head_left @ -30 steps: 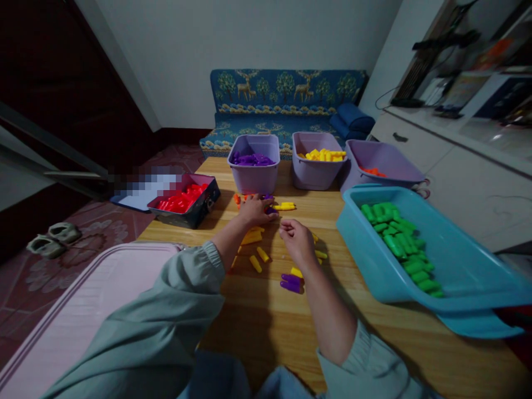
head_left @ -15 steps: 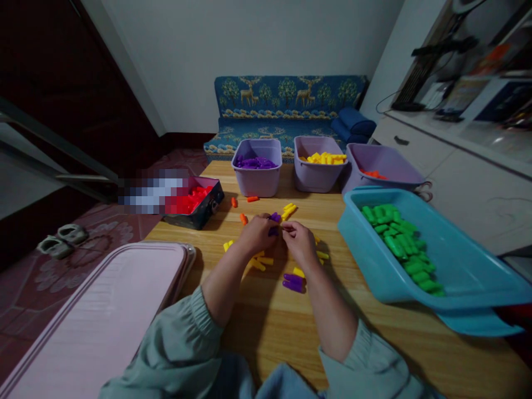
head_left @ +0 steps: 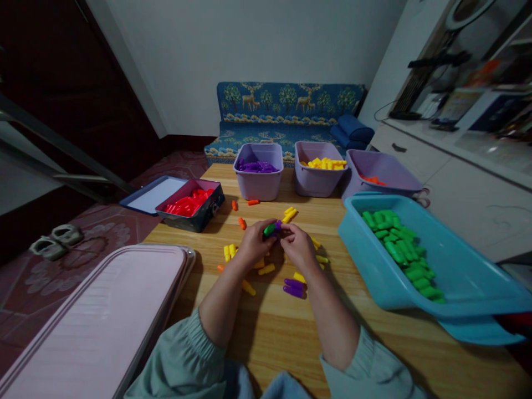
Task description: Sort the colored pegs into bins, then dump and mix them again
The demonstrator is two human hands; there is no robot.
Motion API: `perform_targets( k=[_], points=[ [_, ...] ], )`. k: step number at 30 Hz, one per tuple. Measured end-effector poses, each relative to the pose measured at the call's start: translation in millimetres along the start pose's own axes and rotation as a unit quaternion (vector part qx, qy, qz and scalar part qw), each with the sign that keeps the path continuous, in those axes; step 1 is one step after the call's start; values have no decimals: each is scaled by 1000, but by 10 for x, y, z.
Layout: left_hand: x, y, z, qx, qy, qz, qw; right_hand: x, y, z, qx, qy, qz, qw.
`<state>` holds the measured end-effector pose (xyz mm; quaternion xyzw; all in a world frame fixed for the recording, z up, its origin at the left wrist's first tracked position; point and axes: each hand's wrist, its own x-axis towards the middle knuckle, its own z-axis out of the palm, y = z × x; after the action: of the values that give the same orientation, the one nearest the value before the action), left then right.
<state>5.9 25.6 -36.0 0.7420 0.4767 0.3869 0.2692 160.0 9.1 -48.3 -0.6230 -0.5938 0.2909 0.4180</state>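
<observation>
Head view shows me both bare hands brought together above the wooden table [head_left: 278, 332], fingertips close to each other. My left hand [head_left: 253, 241] has its fingers clamped on a green piece [head_left: 269, 230], which points toward a small purple piece [head_left: 278, 225] between the two hands. My right hand [head_left: 297, 244] has its thumb and fingers curled in beside that purple piece; I cannot tell whether they pinch it.

Loose yellow pieces [head_left: 290, 215] lie just beyond the hands, with more of that colour near both forearms. Three orange pieces [head_left: 242, 223] are spread to the left and beyond, and a purple pair [head_left: 294, 288] lies side by side near my right forearm.

Along the far edge I see a tub of purple pieces [head_left: 259, 185], a tub of yellow pieces [head_left: 318, 184] and a tub with a few orange ones [head_left: 361, 183]. On the right stands a blue tub [head_left: 366, 263] holding green pieces; on the left, an open box [head_left: 187, 223] holds red pieces [head_left: 189, 203]. Nearer me on that side is a pink lid [head_left: 100, 310].
</observation>
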Motion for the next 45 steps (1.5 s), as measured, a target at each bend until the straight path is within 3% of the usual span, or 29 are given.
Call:
perform_targets(
  k=[3, 7, 10, 21, 27, 32, 37, 45],
  points=[
    [21, -81, 34, -133, 25, -58, 989, -4, -14, 30, 73, 0, -17, 997],
    [36, -95, 39, -310, 66, -127, 940, -32, -85, 66, 162, -19, -26, 986],
    [28, -42, 5, -372, 84, -165, 910, -45, -106, 107, 185, -29, -34, 982],
    [50, -42, 69, -431, 87, -191, 877, -23, -42, 158, 176, -8, -24, 984],
    [55, -4, 33, -445, 124, -232, 856, -25, -148, 78, 201, 72, -15, 977],
    [29, 19, 15, -470, 76, -224, 851, -69, -254, 29, 244, 94, -53, 964],
    [2, 60, -7, -495, 33, -215, 841, -78, -187, 37, 148, 52, -88, 984],
    [10, 52, -23, -504, 55, -221, 833, -29, -85, 44, 87, 82, -98, 988]
  ],
)
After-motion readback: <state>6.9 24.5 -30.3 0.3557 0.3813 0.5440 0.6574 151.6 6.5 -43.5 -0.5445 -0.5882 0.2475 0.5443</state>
